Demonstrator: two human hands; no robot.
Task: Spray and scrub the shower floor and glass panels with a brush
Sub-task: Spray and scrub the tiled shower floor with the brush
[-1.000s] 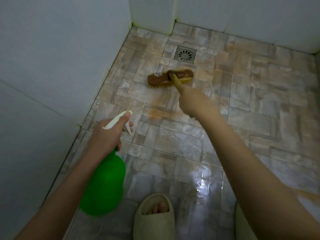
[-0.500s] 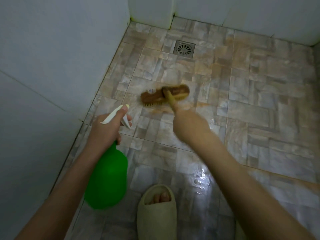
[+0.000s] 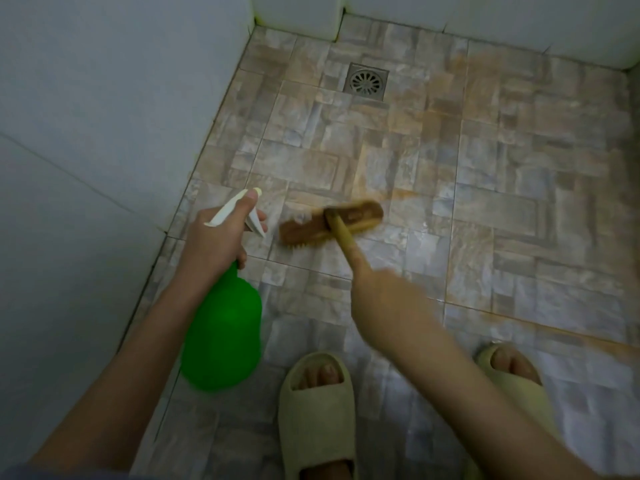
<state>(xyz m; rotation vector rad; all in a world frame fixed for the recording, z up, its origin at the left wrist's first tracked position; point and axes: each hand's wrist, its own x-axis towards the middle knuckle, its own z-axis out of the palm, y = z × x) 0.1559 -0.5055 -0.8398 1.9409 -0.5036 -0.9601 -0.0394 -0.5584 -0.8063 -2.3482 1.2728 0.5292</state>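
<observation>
My right hand (image 3: 388, 303) grips the wooden handle of a brown scrub brush (image 3: 332, 221), whose head lies bristles down on the stone-patterned shower floor (image 3: 502, 202). The hand is blurred. My left hand (image 3: 218, 240) holds the white trigger head of a green spray bottle (image 3: 223, 337), with the thumb on top of the nozzle; the bottle hangs above the floor near the left wall. The nozzle tip is close to the left end of the brush head.
A square metal drain (image 3: 366, 82) sits near the far wall. White walls (image 3: 86, 133) close in the left and back sides. Orange-brown stains (image 3: 436, 109) streak the tiles. My feet in beige slippers (image 3: 317, 410) stand at the bottom of the view.
The brush has been dragged back from near the drain toward my feet. My right hand pulled in with it. The spray bottle stayed in my left hand, nearly still.
</observation>
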